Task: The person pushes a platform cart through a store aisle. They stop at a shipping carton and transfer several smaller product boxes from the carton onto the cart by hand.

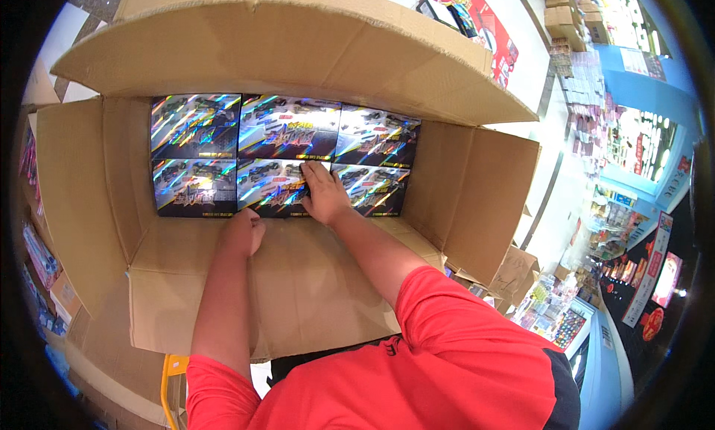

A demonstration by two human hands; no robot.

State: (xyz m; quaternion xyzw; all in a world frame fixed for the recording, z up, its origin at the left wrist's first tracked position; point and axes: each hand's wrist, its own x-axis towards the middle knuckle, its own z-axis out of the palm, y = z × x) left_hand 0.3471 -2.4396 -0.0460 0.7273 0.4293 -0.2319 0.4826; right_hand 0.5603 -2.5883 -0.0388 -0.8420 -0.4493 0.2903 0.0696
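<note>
A large open cardboard carton (313, 296) stands before me with its flaps folded outward. Inside it, several shiny holographic product boxes lie in two rows, their dark and silver tops bearing writing and pictures of cars. My right hand (325, 192) rests on the front middle box (268, 187), its fingers spread near the seam with the front right box (371, 192). Beside the lower left corner of that middle box is my left hand (244, 230), fingers curled at the carton's near wall; what lies under the fingertips is hidden. The front left box (194, 190) sits just beyond it.
At the far right are store shelves (614, 206) with stacked goods and lit signs. A red printed sheet (486, 22) with a small box on it lies beyond the far flap. Packaged goods (42, 251) stand at left. A yellow metal frame (167, 382) is near my left sleeve.
</note>
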